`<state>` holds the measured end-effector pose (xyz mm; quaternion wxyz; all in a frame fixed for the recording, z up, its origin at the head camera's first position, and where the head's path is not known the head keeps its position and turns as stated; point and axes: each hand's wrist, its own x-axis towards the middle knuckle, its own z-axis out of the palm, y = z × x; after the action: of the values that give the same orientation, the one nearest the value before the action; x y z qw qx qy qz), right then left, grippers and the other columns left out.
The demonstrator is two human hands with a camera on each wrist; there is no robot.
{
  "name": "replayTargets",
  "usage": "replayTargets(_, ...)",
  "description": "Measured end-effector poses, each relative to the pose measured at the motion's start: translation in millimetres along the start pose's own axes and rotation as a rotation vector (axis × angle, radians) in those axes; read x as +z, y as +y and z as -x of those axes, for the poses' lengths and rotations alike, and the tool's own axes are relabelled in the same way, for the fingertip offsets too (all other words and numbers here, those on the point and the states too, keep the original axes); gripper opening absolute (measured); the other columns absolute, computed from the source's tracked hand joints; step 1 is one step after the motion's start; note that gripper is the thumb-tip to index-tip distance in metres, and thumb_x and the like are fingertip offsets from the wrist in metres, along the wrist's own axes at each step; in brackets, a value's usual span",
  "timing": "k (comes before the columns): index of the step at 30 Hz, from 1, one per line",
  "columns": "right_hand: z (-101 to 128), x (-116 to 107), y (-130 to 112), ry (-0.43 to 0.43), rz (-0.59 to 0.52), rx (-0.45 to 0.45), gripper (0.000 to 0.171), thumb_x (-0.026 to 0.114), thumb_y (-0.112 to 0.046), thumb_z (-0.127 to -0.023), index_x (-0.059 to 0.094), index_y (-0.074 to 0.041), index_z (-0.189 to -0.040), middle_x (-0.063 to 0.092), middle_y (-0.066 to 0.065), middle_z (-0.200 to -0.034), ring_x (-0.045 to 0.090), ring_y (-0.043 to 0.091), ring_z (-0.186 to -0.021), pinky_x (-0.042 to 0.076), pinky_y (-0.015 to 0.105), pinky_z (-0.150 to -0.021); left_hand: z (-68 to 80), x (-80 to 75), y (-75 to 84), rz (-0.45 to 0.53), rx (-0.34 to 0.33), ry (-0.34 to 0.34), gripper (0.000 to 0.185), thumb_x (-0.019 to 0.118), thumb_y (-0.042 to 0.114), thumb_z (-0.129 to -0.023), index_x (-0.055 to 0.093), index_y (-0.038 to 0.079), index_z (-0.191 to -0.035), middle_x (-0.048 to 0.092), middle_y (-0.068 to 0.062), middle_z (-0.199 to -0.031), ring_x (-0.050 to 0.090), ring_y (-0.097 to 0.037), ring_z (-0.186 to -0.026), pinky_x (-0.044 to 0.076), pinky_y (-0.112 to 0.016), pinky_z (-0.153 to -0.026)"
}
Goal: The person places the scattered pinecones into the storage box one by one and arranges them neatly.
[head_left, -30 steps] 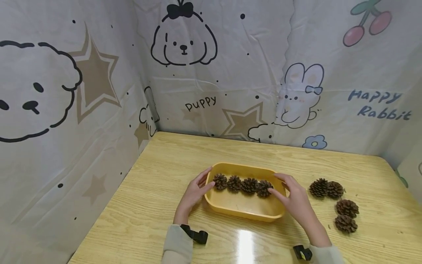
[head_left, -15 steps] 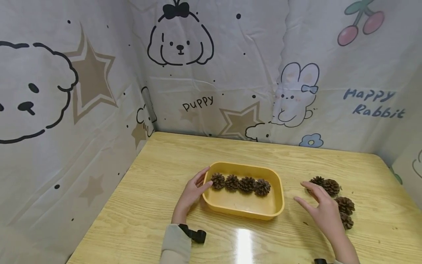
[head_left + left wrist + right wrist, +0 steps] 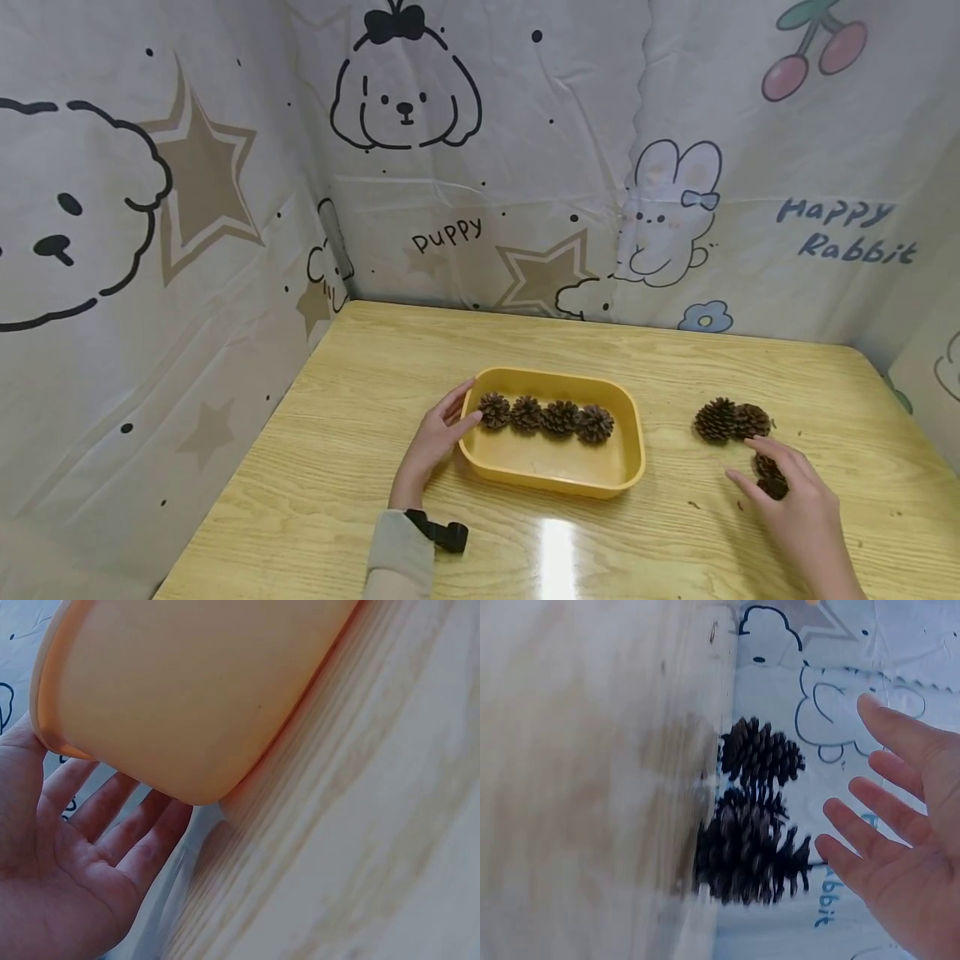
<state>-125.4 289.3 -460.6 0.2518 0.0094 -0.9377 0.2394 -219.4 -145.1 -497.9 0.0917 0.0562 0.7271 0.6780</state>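
Brown pine cone (image 3: 771,477) just under open right grip (image 3: 798,512), untouched

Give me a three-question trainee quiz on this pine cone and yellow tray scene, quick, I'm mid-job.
1. Count: how many brown pine cones lie in a row inside the rectangular yellow plastic tray?
2. True or false: the left hand rests with straight fingers against the tray's left end.
3. Choose: the right hand is (A) inside the tray, (B) with open fingers over the loose pine cones on the wooden table right of the tray, (C) flat on the cartoon-printed backdrop.

Key:
1. Four, along the far side of the tray.
2. True; the left wrist view shows an open palm beside the tray wall.
3. B; fingers spread, not closed round a cone.
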Motion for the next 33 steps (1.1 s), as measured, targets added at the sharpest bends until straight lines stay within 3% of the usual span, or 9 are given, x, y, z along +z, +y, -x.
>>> replayTargets(9, 15.3, -10.5, 24.4, -0.058, 0.042, 0.130, 0.051, 0.081, -0.014, -0.079, 0.061, 0.003, -0.122, 0.057, 0.029, -0.123, 0.054, 0.045, -0.105, 0.049, 0.051, -0.074, 1.2, -0.5, 1.1, -0.005, -0.001, 0.000, 0.059, 0.063, 0.024, -0.096, 0.040, 0.027, -0.150, 0.035, -0.004, -0.159, 0.034, -0.028, -0.147, 0.031, -0.048, -0.121)
replayTargets(12, 19.9, -11.8, 32.0, -0.073, 0.043, 0.148, 0.053, 0.082, -0.016, -0.078, 0.060, 0.004, -0.122, 0.056, 0.029, -0.122, 0.054, 0.043, -0.102, 0.051, 0.021, -0.070, 1.3, -0.6, 1.5, -0.008, -0.002, 0.002, 0.059, 0.064, 0.024, -0.096, 0.040, 0.027, -0.150, 0.035, -0.003, -0.159, 0.035, -0.027, -0.147, 0.031, -0.047, -0.121)
replayTargets(15, 22.7, -12.1, 38.4, -0.089, 0.045, 0.153, 0.053, 0.083, -0.017, -0.077, 0.061, 0.003, -0.121, 0.057, 0.028, -0.120, 0.053, 0.040, -0.099, 0.038, 0.002, -0.059, 0.6, -0.5, 1.1, -0.013, 0.001, 0.005, 0.060, 0.064, 0.024, -0.096, 0.040, 0.026, -0.150, 0.035, -0.004, -0.159, 0.035, -0.028, -0.147, 0.032, -0.047, -0.121)
replayTargets(17, 24.1, -12.3, 42.0, -0.118, 0.049, 0.164, 0.054, 0.083, -0.017, -0.078, 0.060, 0.002, -0.122, 0.057, 0.028, -0.119, 0.053, 0.040, -0.098, 0.043, 0.005, -0.058, -0.1, -0.4, 0.6, -0.009, 0.003, 0.003, 0.060, 0.064, 0.023, -0.096, 0.040, 0.025, -0.151, 0.035, -0.004, -0.159, 0.035, -0.028, -0.147, 0.032, -0.046, -0.121)
replayTargets(21, 25.5, -11.0, 47.4, -0.169, 0.049, 0.180, 0.053, 0.082, -0.016, -0.079, 0.058, 0.002, -0.123, 0.054, 0.030, -0.118, 0.055, 0.045, -0.095, 0.055, 0.024, -0.058, -0.1, -0.1, -0.2, -0.006, 0.001, 0.003, 0.060, 0.064, 0.023, -0.096, 0.040, 0.025, -0.150, 0.035, -0.004, -0.159, 0.035, -0.027, -0.147, 0.032, -0.046, -0.121)
replayTargets(23, 26.6, -9.8, 49.2, -0.179, 0.035, 0.186, 0.051, 0.081, -0.011, -0.079, 0.059, 0.003, -0.123, 0.054, 0.030, -0.117, 0.055, 0.046, -0.095, 0.056, 0.020, -0.058, 0.1, 0.0, -0.2, -0.005, -0.004, 0.005, 0.060, 0.064, 0.023, -0.096, 0.040, 0.026, -0.150, 0.035, -0.003, -0.159, 0.035, -0.027, -0.147, 0.032, -0.046, -0.121)
replayTargets(27, 28.8, -8.5, 50.8, -0.166, 0.025, 0.201, 0.045, 0.079, -0.002, -0.078, 0.061, 0.002, -0.120, 0.056, 0.027, -0.114, 0.056, 0.046, -0.095, 0.044, 0.000, -0.056, -0.3, 0.5, -0.2, -0.007, -0.002, 0.008, 0.060, 0.064, 0.023, -0.096, 0.040, 0.025, -0.150, 0.035, -0.003, -0.159, 0.035, -0.027, -0.147, 0.033, -0.046, -0.120)
replayTargets(33, 28.7, -8.7, 50.1, -0.155, 0.044, 0.210, 0.043, 0.078, -0.004, -0.080, 0.063, 0.001, -0.119, 0.058, 0.027, -0.109, 0.062, 0.049, -0.090, 0.048, 0.005, -0.052, -0.4, 0.5, 0.1, -0.006, -0.002, 0.008, 0.059, 0.064, 0.023, -0.096, 0.041, 0.027, -0.150, 0.036, -0.003, -0.159, 0.035, -0.027, -0.147, 0.033, -0.046, -0.120)
